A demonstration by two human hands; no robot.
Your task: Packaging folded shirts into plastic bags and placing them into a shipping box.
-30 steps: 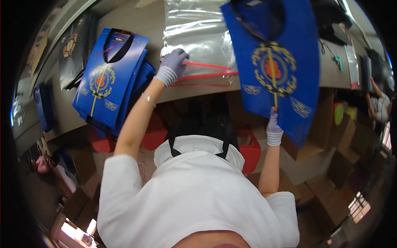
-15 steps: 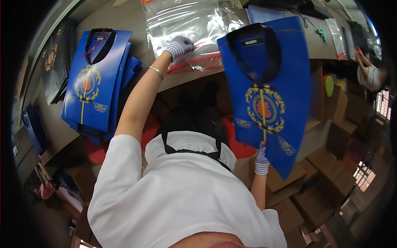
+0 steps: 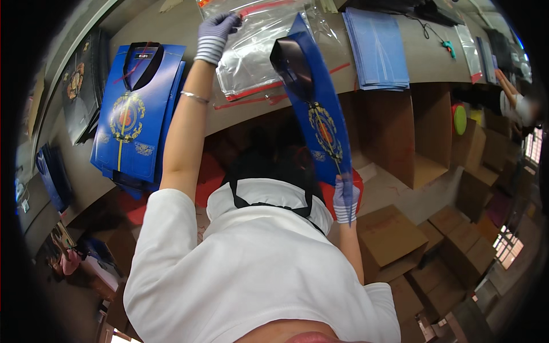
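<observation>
My left hand (image 3: 216,35), in a grey-and-white striped glove, pinches the red-strip edge of a clear plastic zip bag (image 3: 254,68). That bag lies at the top of a stack of similar ones, with part of its edge lifted. In my right hand (image 3: 346,197), gloved the same way, is the bottom end of a blue paper gift bag (image 3: 320,108) with black ribbon handles and a gold emblem. The gift bag stands on edge, turned nearly side-on, in front of the plastic bags. More blue gift bags (image 3: 128,108) are piled on the table to the left.
Light-blue flat sheets (image 3: 377,48) lie on the table (image 3: 437,66) at right. Black gift bags (image 3: 80,86) sit far left. Below the right table edge stand open cardboard boxes (image 3: 394,234) and a cardboard compartment (image 3: 394,137). Another person's hands (image 3: 503,80) show at far right.
My left hand has moved away and leftward, pulling up the plastic bag's red edge. The gift bag in my right hand has swung left and turned side-on, uncovering the light-blue sheets.
</observation>
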